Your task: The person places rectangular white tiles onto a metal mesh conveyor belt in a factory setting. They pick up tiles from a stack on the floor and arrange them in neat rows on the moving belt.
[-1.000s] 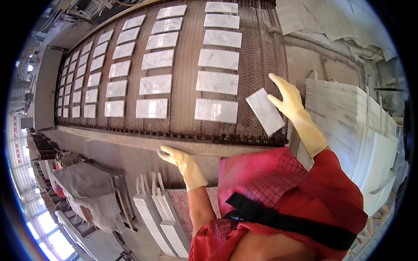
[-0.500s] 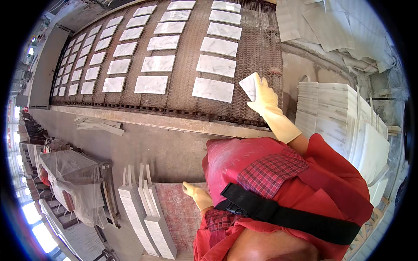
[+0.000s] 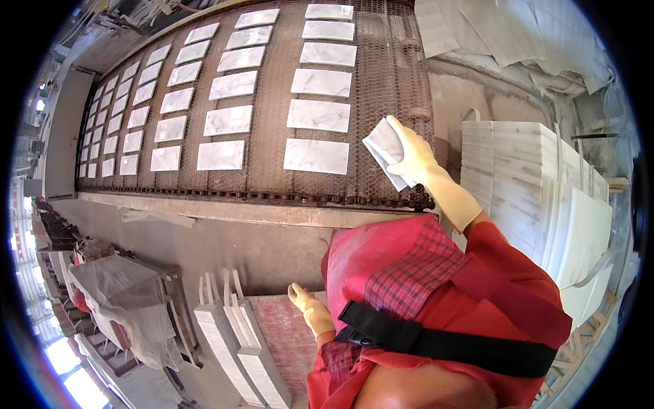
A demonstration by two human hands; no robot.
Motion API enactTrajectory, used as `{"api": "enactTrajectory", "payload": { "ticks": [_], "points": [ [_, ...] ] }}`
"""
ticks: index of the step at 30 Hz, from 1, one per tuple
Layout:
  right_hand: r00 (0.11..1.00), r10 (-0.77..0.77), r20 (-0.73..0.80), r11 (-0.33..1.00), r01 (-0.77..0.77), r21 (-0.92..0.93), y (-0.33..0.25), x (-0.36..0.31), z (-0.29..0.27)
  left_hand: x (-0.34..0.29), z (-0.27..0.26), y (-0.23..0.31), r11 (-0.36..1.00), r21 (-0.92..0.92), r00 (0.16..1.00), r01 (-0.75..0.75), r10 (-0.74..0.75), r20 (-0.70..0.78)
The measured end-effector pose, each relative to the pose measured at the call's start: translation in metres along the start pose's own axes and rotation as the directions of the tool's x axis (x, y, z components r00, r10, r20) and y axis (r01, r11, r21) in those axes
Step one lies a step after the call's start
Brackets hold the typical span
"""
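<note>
My right hand [image 3: 417,160], in a pale yellow rubber glove, grips a white, grey-veined marble tile [image 3: 385,144] over the near right part of a brown wire-mesh conveyor belt [image 3: 385,75]. The tile is tilted, and a pale edge shows along its lower side; I cannot tell whether that is a second tile. Just left of it, a marble tile [image 3: 315,157] lies flat at the near end of the closest row. My left hand [image 3: 312,313], gloved alike, hangs low beside my red plaid apron. Its fingers are partly bent and slightly apart, with nothing visible in them.
Several rows of marble tiles [image 3: 225,119] cover the belt to the left. A concrete ledge [image 3: 272,213] borders its near side. White stone slabs [image 3: 507,160] stand at the right. Long stone strips [image 3: 228,351] lie beside a reddish board [image 3: 276,320]; a plastic-wrapped stack [image 3: 122,293] stands at lower left.
My right hand has turned the held tile and brought it slightly nearer me. The rows on the belt appear shifted left and nearer. My left hand has hardly moved.
</note>
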State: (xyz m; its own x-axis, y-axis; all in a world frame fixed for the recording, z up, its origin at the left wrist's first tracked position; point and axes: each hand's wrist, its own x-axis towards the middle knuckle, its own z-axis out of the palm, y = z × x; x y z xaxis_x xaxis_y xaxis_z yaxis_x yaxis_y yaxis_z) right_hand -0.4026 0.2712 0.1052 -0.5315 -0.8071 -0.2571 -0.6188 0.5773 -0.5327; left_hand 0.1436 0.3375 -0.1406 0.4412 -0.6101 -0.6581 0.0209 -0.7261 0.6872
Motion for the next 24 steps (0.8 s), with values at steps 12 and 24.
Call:
{"api": "enactTrajectory", "payload": {
  "ticks": [12, 24],
  "points": [
    [0.946, -0.299, 0.127, 0.877, 0.325, -0.353, 0.082, 0.098, -0.064, -0.084, 0.02, 0.067, 0.983, 0.164, 0.983, 0.086, -0.111, 0.149],
    [0.892, -0.32, 0.321, 0.842, 0.422, -0.336, 0.097, 0.131, -0.072, -0.069, 0.044, 0.058, 0.926, 0.374, 0.947, 0.059, -0.171, 0.272]
  ]
}}
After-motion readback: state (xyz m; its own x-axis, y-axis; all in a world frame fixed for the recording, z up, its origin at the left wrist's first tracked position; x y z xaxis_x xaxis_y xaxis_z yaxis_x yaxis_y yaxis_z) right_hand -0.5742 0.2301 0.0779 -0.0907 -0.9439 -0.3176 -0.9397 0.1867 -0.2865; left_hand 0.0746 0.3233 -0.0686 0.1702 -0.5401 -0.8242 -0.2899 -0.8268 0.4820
